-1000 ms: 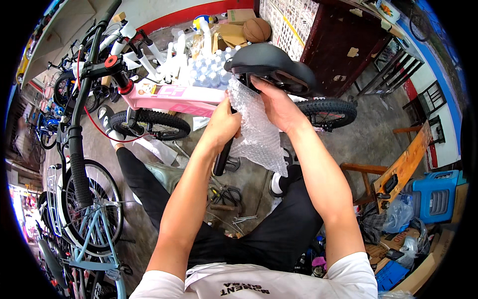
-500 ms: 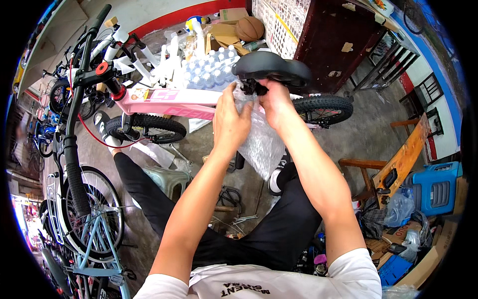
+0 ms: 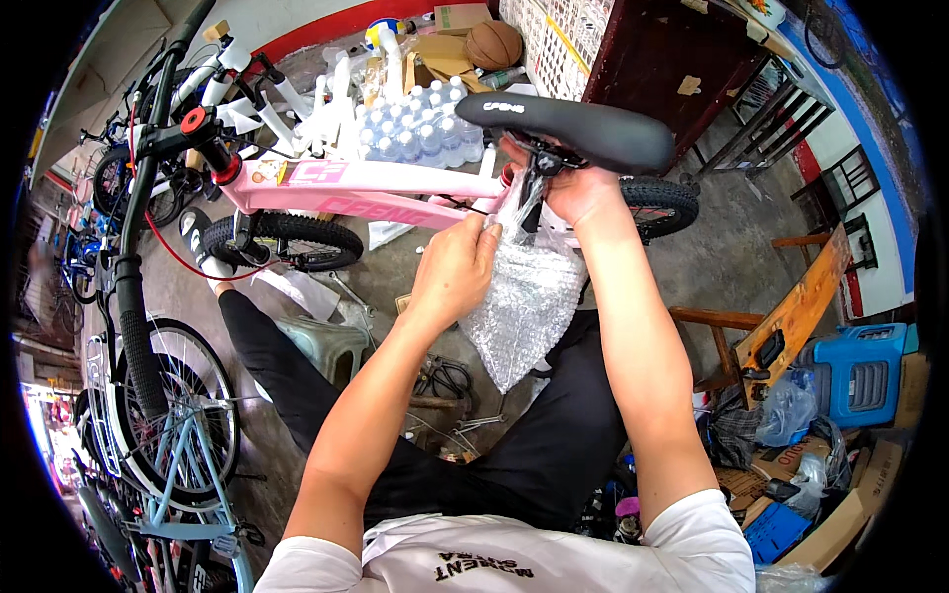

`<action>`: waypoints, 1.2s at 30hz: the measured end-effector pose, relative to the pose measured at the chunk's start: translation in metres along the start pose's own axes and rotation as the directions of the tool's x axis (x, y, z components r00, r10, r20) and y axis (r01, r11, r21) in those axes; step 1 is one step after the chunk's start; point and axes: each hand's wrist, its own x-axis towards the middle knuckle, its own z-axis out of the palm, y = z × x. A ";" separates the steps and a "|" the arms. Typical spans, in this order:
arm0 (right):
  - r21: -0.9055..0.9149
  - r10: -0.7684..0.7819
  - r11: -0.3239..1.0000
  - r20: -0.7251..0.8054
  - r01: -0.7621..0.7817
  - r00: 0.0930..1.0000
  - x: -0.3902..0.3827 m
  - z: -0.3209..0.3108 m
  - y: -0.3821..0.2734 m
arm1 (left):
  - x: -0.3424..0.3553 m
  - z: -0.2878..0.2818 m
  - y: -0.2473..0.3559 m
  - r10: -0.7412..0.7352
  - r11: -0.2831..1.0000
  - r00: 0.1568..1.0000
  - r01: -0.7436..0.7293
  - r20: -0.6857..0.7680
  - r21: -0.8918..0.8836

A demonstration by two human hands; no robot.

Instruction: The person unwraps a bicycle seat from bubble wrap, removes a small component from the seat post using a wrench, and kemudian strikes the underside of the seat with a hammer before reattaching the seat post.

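Note:
Above the pink bicycle frame [image 3: 381, 181], a black bicycle saddle [image 3: 583, 133] is held tilted. My right hand [image 3: 585, 195] is closed beneath the saddle, around its clamp area. From there hangs a sheet of clear bubble wrap [image 3: 524, 306], wrapped about a dark post below the saddle. My left hand [image 3: 457, 265] pinches the upper left part of the wrap, fingers pressed together. The frame's red-collared seat tube top [image 3: 507, 178] shows just left of the post, which appears apart from it.
A black handlebar [image 3: 133, 287] with a red brake cable rises at left. A light blue bicycle [image 3: 183, 484] stands below it. Bottled water packs [image 3: 420, 128], a basketball [image 3: 493, 45] and cardboard lie behind. To the right are a wooden bench [image 3: 791, 321] and blue stool [image 3: 860, 376]. Wrenches [image 3: 481, 423] lie on the floor.
The saddle has turned and come nearer, now showing its side. The bubble wrap hangs lower and fuller. My left hand has moved down, away from the saddle's underside.

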 end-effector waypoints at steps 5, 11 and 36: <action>0.134 0.040 0.990 -0.020 -0.037 0.999 -0.009 -0.001 -0.010 | -0.012 -0.010 -0.011 -0.031 0.989 0.994 0.015 0.106 0.148; 0.112 0.029 0.993 0.054 -0.035 0.998 -0.006 -0.009 -0.010 | -0.010 -0.018 -0.016 0.011 0.979 0.999 -0.001 -0.047 0.206; -0.853 -0.128 0.467 0.198 0.235 0.972 -0.020 0.015 0.021 | -0.005 0.014 -0.006 -0.286 0.925 0.958 0.268 -0.028 -0.270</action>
